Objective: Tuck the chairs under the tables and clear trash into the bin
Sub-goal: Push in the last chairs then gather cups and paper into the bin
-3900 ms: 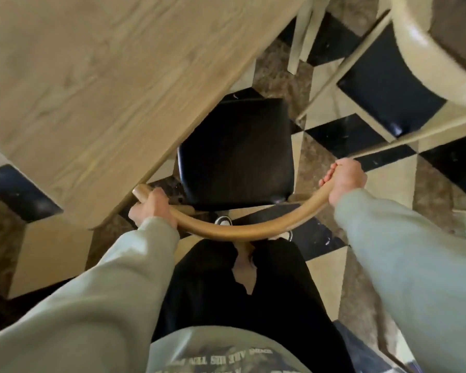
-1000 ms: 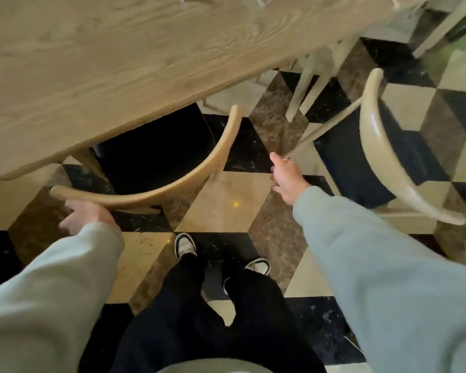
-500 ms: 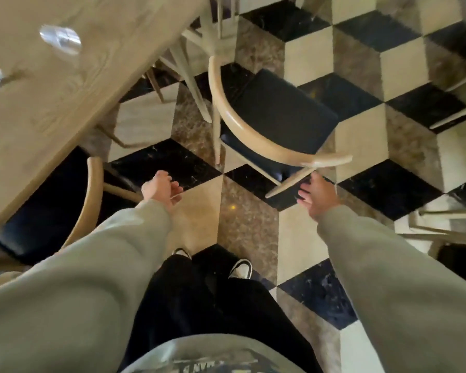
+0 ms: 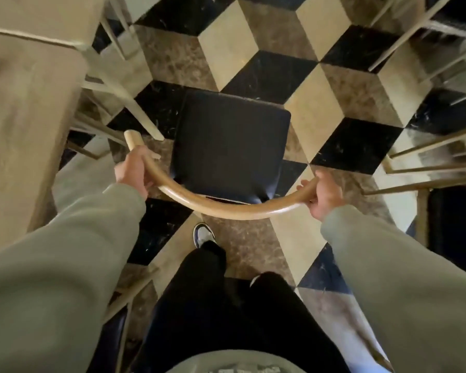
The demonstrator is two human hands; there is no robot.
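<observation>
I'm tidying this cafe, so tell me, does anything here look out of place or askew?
Yes: the chair held by its curved backrest in the left hand and right hand stands out on the checkered floor, its black seat wholly clear of the table at left, not tucked under. No spill or damage shows.

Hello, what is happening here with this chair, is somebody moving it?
A person stands behind a chair and grips its curved wooden backrest with both hands, the left hand near one end and the right hand near the other. The black seat lies fully out on the checkered floor, beside the wooden table at left, not tucked under it yet.
</observation>
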